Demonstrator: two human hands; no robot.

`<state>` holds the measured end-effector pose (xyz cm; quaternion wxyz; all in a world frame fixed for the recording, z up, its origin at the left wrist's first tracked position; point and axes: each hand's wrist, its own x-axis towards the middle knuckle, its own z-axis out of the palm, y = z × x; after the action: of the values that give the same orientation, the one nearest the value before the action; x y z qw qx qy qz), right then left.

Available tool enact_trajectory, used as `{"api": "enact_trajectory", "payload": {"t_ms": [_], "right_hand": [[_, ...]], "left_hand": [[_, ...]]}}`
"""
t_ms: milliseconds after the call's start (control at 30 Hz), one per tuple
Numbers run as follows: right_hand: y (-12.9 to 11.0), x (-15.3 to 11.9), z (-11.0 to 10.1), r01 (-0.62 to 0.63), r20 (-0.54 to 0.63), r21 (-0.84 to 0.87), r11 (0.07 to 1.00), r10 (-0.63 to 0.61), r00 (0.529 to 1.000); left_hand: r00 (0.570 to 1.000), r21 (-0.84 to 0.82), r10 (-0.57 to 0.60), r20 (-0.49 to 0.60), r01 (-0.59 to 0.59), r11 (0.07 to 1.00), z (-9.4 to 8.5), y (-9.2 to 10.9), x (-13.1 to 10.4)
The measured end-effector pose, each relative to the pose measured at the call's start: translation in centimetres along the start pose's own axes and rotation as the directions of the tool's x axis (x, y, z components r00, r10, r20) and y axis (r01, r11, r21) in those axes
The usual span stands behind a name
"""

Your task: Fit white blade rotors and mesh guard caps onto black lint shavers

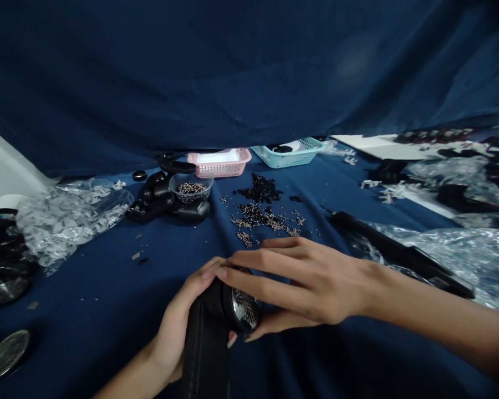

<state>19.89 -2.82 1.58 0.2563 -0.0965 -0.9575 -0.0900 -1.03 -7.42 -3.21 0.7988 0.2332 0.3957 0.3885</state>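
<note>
A black lint shaver (205,338) with a round, shiny perforated head (245,308) is between my two hands, near the bottom middle. My left hand (183,316) is wrapped around its body from the left, the thumb up near the head. Over the head from the right, my right hand (303,277) is closed, its fingers along the top and the thumb below. Part of the head is hidden under these fingers. Beyond my hands lie many small screws (270,219) and a heap of small black parts (260,188) on the blue cloth (120,288).
A clear bowl of screws (191,191) sits among black shaver bodies (162,199). Pink (220,169) and teal baskets (289,160) stand at the back. A bag of white parts (70,216) is left, a metal disc (6,354) lower left. An electric screwdriver (399,249) and plastic bags (474,255) lie right.
</note>
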Motion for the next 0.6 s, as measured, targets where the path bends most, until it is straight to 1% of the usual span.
{"api": "enact_trajectory", "payload": {"t_ms": [67,133,233,333,400,433,467,500,533,567,600], "right_hand": [[-0.5,-0.1,0.1,-0.1,-0.009,0.024,0.995,0.1,0.995],[-0.9,-0.4,0.6,-0.207,-0.017,0.049,0.977,0.208,0.978],[-1.4,-0.7,1.4,-0.347,0.017,0.146,0.926,0.349,0.937],[-1.5,-0.7,1.7,-0.466,0.085,0.265,0.844,0.461,0.883],[-1.6,-0.5,1.7,-0.528,0.115,0.314,0.789,0.52,0.846],[-1.7,-0.4,1.7,-0.552,0.122,0.342,0.76,0.547,0.828],[-1.8,-0.2,1.7,-0.568,0.131,0.391,0.724,0.567,0.813],[-2.0,0.1,1.7,-0.586,0.149,0.455,0.671,0.592,0.792],[-2.2,0.3,1.7,-0.613,0.183,0.526,0.589,0.626,0.758],[-2.4,0.5,1.8,-0.651,0.247,0.596,0.471,0.664,0.706],[-2.6,0.7,1.9,-0.694,0.351,0.651,0.306,0.69,0.633]], "left_hand": [[0.999,-0.004,0.046,0.004,-0.046,0.999,0.2,-0.2,0.3],[0.993,0.015,0.115,-0.019,-0.115,0.993,0.5,-0.3,0.4],[0.974,0.123,0.227,-0.022,-0.222,0.967,1.0,-0.3,0.4],[0.93,0.316,0.366,-0.04,-0.335,0.887,1.2,-0.5,0.1],[0.879,0.471,0.475,-0.032,-0.406,0.783,1.1,-0.5,-0.2],[0.845,0.548,0.535,0.002,-0.448,0.706,1.0,-0.5,-0.3],[0.802,0.619,0.595,0.058,-0.496,0.609,0.8,-0.4,-0.4],[0.744,0.675,0.653,0.142,-0.555,0.486,0.6,-0.2,-0.4],[0.669,0.713,0.698,0.255,-0.618,0.332,0.3,0.0,-0.3],[0.579,0.723,0.715,0.392,-0.674,0.15,-0.1,0.3,-0.1],[0.478,0.698,0.693,0.54,-0.715,-0.05,-0.4,0.6,0.0]]}}
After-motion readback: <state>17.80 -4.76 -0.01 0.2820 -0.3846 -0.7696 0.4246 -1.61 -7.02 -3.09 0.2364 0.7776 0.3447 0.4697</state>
